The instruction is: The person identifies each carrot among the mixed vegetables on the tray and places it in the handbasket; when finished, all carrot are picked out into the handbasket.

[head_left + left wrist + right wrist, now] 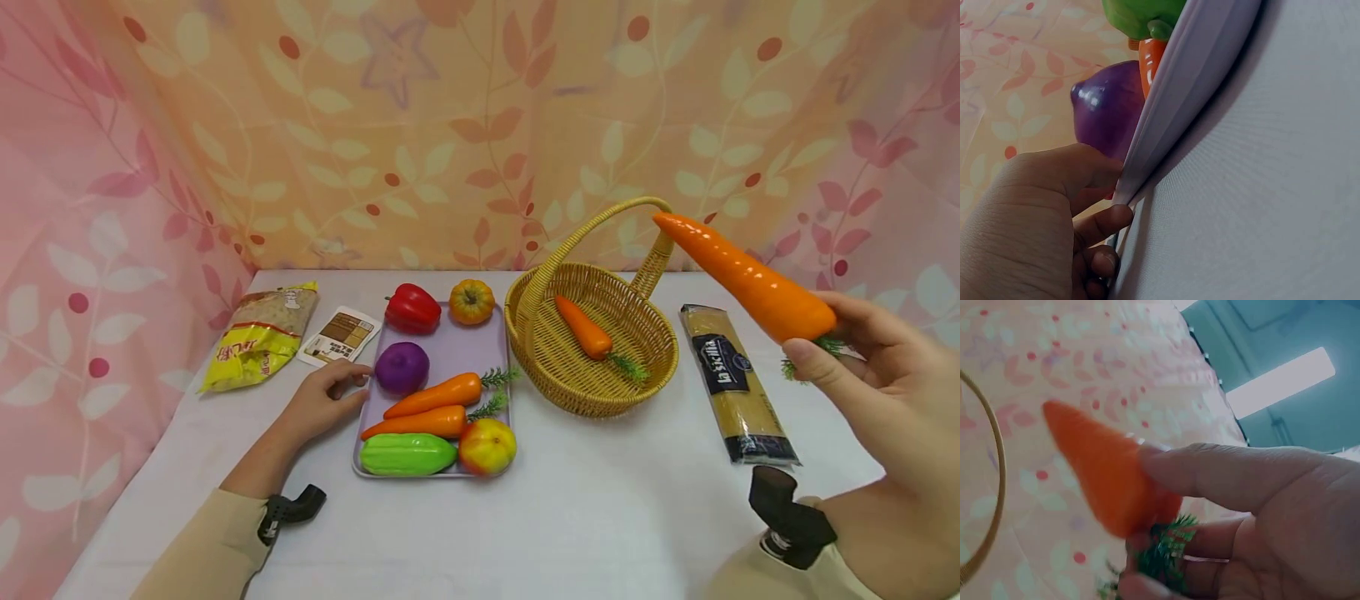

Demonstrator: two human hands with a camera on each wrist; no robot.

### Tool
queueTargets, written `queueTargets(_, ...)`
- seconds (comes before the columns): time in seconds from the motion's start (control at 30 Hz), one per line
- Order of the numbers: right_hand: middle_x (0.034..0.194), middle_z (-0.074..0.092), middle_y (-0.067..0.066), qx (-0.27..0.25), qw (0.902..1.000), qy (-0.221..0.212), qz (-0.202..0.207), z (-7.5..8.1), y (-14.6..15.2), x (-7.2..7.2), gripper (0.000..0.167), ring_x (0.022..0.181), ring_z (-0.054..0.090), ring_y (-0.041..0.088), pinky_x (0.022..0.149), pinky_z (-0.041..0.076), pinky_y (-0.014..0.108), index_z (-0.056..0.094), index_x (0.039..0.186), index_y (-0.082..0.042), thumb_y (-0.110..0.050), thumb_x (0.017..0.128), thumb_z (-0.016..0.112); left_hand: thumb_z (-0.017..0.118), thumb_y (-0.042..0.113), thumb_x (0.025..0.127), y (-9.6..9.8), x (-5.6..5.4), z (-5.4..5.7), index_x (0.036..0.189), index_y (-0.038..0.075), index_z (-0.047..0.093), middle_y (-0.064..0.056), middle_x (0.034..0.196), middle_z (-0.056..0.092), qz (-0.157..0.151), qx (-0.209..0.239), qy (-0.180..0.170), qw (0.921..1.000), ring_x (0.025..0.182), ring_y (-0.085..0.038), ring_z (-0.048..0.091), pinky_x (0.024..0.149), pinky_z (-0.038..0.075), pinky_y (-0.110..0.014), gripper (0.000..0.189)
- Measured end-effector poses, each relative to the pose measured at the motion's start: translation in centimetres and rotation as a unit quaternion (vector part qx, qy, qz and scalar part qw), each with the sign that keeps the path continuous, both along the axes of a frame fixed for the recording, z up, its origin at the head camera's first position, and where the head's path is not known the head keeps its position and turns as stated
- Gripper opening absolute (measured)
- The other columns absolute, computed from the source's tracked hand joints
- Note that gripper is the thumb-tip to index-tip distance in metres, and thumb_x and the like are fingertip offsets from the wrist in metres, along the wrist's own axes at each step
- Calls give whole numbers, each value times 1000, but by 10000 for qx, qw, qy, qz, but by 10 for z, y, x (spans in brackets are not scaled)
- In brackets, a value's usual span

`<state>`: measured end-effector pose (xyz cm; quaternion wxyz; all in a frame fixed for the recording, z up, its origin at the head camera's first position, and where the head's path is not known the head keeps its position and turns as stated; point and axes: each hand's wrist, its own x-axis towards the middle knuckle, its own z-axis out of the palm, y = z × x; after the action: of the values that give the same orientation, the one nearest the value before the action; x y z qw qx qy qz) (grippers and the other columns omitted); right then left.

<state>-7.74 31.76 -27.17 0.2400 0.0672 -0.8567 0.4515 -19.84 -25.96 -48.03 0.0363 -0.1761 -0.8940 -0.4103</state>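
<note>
My right hand (892,375) holds a toy carrot (750,275) by its thick end, raised over the right side of the table, tip pointing up and left. Green leaves stick out between the fingers in the right wrist view. A wicker basket (592,400) with a tall handle stands left of it, a second carrot (585,327) inside. My left hand (326,400) pinches the left rim of a lilac tray (465,350), beside a purple vegetable (402,368). Also on the tray are two carrots (435,396), a green gourd-like vegetable (407,454) and a peach (487,447).
A red pepper (412,308) and a small pumpkin (472,302) sit at the tray's far end. Left of the tray lie a yellow food bag (262,333) and a brown-and-white packet (341,336). A spaghetti pack (738,383) lies right of the basket.
</note>
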Motion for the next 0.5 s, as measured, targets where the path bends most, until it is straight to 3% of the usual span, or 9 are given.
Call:
queueTargets(0.13,104,55,-21,421,9953,-572,-655,-3,16,-7,46,82,55,-6,72,44,3,52,140,1,-2,97,67,76,14,93,-1,0,0,120,16,73,1,96,61,26,-45,-5,10000,81,-21,49,68,40,-28,28)
queueTargets(0.27,92,57,-26,909,9821,-1468,-753,-7,30,-23,53,75,54,-2,63,44,15,48,141,2,-22,99,70,75,14,93,-1,0,0,121,17,73,1,97,62,64,-69,-15,10000,83,-21,49,70,40,-28,28)
queueTargets(0.33,95,61,-15,1175,9743,-1816,-624,-10,35,-34,56,75,54,4,61,43,22,48,141,3,-30,100,68,75,15,93,-1,1,0,121,17,73,1,98,62,53,-57,-16,10000,84,-21,49,70,40,-28,28)
queueTargets(0.5,116,61,29,1604,9513,-2614,-323,-21,37,-61,66,91,59,30,65,46,33,42,143,6,-42,101,62,76,13,92,0,0,-1,120,15,73,0,97,62,6,10,-29,10000,82,-22,49,69,40,-28,28)
